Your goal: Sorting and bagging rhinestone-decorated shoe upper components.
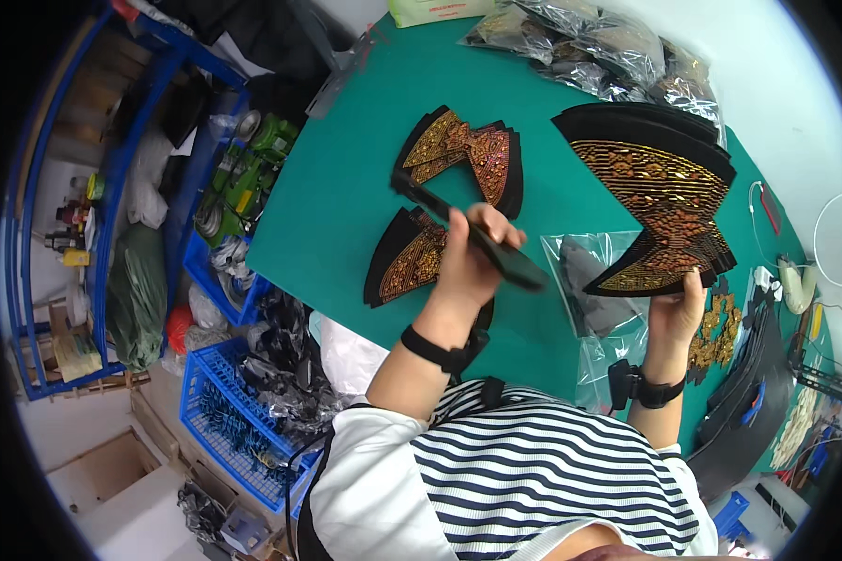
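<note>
- Left hand (472,257) curls around a dark flat piece (519,267), long axis ten-to-four.
- Right hand (680,310) pinches the patterned stack (660,182), three o'clock from that piece.

Bright light glints off plastic bags (617,42), while edges bend toward black corners.

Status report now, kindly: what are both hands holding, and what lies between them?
Left hand: holding dark flat piece. Right hand: gripping fanned black-and-gold stack. Clear plastic bag on green table between them.
</note>
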Demonstrator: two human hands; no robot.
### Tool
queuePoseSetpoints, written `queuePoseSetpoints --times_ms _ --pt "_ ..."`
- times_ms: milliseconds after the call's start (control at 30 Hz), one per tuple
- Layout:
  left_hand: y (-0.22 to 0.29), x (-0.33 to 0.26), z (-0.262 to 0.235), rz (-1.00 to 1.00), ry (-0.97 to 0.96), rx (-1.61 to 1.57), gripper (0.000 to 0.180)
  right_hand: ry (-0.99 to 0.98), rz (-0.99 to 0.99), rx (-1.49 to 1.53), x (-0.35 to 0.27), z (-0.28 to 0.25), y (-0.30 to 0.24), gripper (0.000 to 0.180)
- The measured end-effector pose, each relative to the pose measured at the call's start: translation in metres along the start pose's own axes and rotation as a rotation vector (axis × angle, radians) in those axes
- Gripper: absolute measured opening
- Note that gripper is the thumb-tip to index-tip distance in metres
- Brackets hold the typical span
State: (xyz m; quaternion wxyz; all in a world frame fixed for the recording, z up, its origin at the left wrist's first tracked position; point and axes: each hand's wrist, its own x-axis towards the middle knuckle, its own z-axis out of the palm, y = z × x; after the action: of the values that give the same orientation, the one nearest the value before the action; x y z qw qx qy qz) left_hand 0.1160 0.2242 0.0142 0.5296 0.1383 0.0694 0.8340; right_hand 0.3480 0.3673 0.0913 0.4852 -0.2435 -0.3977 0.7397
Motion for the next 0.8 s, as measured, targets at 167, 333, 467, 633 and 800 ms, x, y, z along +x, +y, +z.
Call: queuePoseSetpoints --times_ms 167,333,467,633,800 --pt "0.02 0.076 -0.016 0.069 0.769 0.252 0.067 0.066 -0.012 0.103 -0.002 -0.034 -0.01 0.046" --pt "0.039 0.111 -0.095 -0.057 1.022 0.255 0.079 0.044 -0.01 0.094 -0.016 -0.041 -0.018 0.05" --pt "0.019 0.126 -0.076 -0.067 1.075 0.309 0.056 0.058 -0.05 0.071 -0.027 -0.045 -0.026 0.052" --pt "0.028 0.127 -0.043 -0.227 1.022 0.422 0.053 0.105 -0.021 0.064 -0.035 -0.033 -0.032 0.045" --pt "0.021 0.109 -0.005 -0.201 0.973 0.617 0.064 0.111 -0.019 0.115 -0.051 -0.018 -0.044 0.042"
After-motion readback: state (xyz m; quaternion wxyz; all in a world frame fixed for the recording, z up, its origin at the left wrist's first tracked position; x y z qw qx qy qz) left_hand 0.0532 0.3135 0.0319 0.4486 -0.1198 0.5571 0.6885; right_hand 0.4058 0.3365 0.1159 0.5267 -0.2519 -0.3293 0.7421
